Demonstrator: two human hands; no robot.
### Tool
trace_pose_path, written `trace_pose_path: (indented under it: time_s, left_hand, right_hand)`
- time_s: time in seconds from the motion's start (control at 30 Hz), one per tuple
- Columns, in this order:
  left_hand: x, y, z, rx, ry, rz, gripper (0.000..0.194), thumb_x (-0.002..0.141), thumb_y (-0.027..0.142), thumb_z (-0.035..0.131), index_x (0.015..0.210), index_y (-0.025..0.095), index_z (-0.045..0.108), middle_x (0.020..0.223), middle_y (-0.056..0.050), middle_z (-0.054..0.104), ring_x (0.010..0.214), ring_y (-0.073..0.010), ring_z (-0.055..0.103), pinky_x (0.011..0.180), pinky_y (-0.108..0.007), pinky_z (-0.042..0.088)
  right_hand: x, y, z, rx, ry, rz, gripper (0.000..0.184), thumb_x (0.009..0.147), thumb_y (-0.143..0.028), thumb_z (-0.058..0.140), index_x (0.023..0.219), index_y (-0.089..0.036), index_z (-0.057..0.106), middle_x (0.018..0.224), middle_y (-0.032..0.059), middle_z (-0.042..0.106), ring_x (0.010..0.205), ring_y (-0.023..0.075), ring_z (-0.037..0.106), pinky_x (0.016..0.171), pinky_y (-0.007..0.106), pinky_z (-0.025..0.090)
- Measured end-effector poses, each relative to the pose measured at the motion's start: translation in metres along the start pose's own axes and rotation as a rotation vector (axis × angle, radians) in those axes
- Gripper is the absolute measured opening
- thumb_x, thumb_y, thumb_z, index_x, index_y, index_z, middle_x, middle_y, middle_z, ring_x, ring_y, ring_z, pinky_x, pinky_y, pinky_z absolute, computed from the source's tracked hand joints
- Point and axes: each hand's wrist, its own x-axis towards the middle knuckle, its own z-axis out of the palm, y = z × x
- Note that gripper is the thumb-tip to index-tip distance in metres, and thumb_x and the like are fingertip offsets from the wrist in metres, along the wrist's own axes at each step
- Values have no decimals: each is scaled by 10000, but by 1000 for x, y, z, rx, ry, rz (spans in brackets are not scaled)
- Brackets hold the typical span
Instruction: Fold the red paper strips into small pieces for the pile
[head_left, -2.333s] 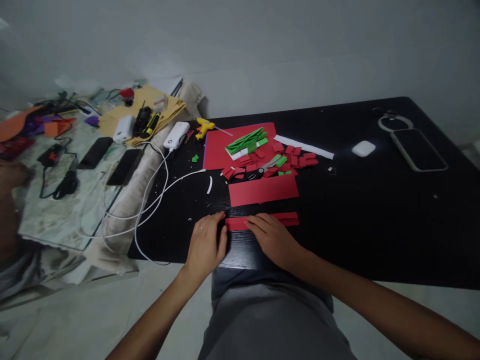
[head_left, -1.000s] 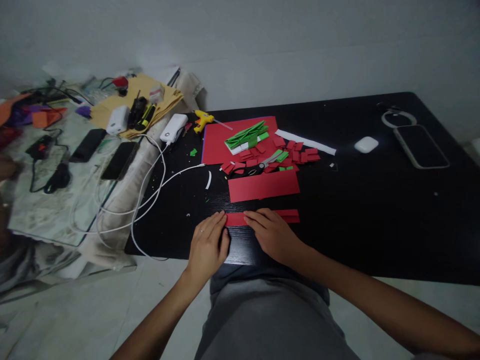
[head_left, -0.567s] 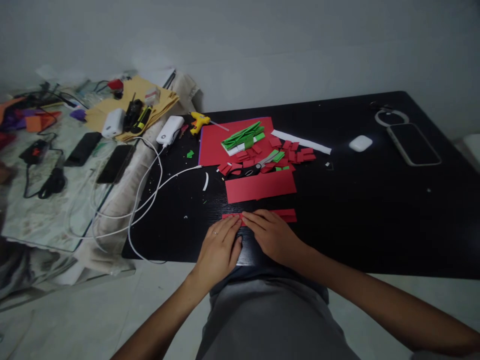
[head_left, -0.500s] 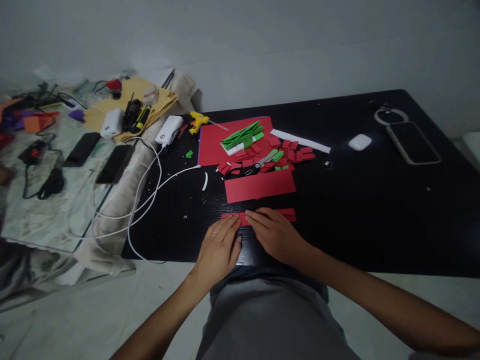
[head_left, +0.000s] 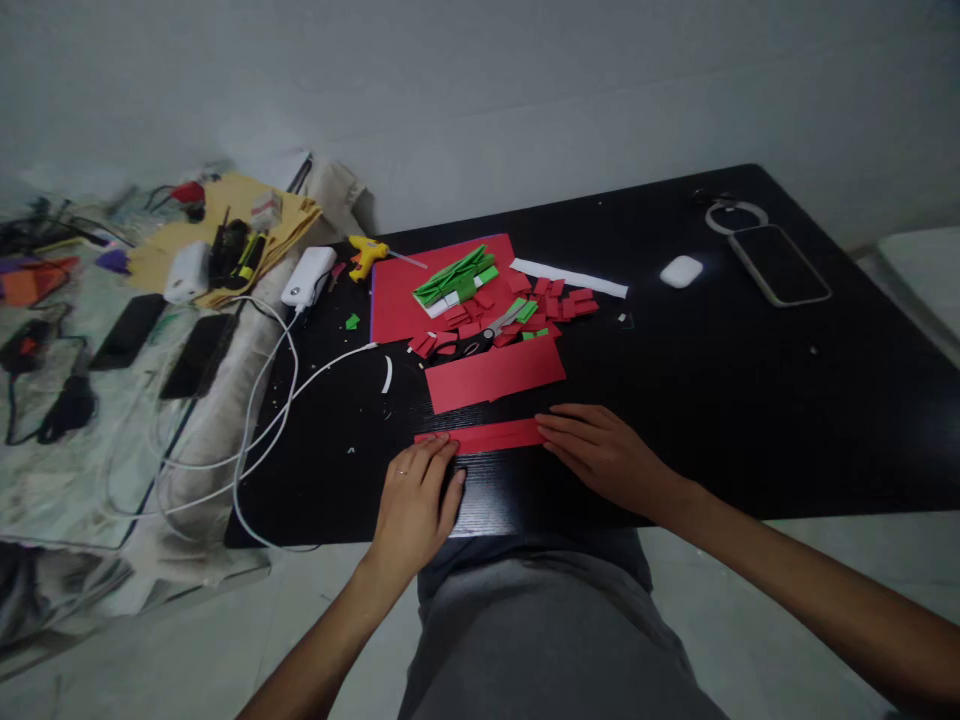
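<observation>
A long red paper strip (head_left: pixel 491 437) lies near the front edge of the black table (head_left: pixel 750 400). My left hand (head_left: pixel 415 500) rests flat on the table, its fingertips pressing the strip's left end. My right hand (head_left: pixel 607 455) lies flat with fingers stretched out, their tips on the strip's right end. Just behind the strip lies a wider red paper sheet (head_left: pixel 495 372). Further back, scissors (head_left: pixel 480 340) sit among several small red and green paper pieces (head_left: pixel 551 300).
A yellow glue gun (head_left: pixel 367 256), a white power bank (head_left: pixel 307 277) with white cables (head_left: pixel 262 420), a white earbud case (head_left: pixel 681 271) and a phone (head_left: pixel 778 263) are on the table. A cluttered glass table (head_left: pixel 90 400) with phones and tools stands left.
My right hand has slid right along the red strip to its far end. My left hand stays on the left end. The view has shifted so everything sits further left.
</observation>
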Motion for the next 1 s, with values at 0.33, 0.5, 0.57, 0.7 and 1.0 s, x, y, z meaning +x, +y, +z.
trace_pose_path:
  time_s: [0.33,0.5,0.57,0.7,1.0]
  left_hand:
    - [23,21,13,10,-22,81,449,1017,230,528,1457,138,529,1520,-186,515,1417,-335,485,1130,-528,469]
    - [32,31,21,-40,-91,151,462,1032,220,488,1484,124,493,1518,-151,562,1448,-293,484,1174,-512,448]
    - [33,31,21,-37,-95,156,457,1031,223,491,1475,114,504,1508,-152,573,1440,-292,496,1174,-513,449]
    - [32,29,20,-39,-98,163,475,1029,223,485,1494,124,490,1514,-154,567,1443,-296,495,1169,-525,451]
    - [33,32,21,-8,-120,143,461,1024,212,498,1482,165,516,1517,-147,555,1437,-310,487,1167,-525,440]
  right_hand:
    - [7,-6,19,81,53,-19,224,986,-115,598,1130,-149,765,1184,102,771,1112,248,676,981,442,590]
    - [8,-5,17,90,77,-40,213,993,-106,581,1115,-108,757,1148,111,775,1096,242,676,999,428,596]
    - [10,-6,17,126,91,-5,207,1001,-119,573,1094,-128,758,1142,104,773,1075,237,676,987,433,602]
    - [13,-7,18,175,95,61,203,1004,-121,562,1049,-144,759,1079,107,765,1018,235,665,938,436,612]
    - [14,-9,17,138,53,71,191,997,-100,554,1009,-128,743,1045,133,720,985,241,634,878,416,604]
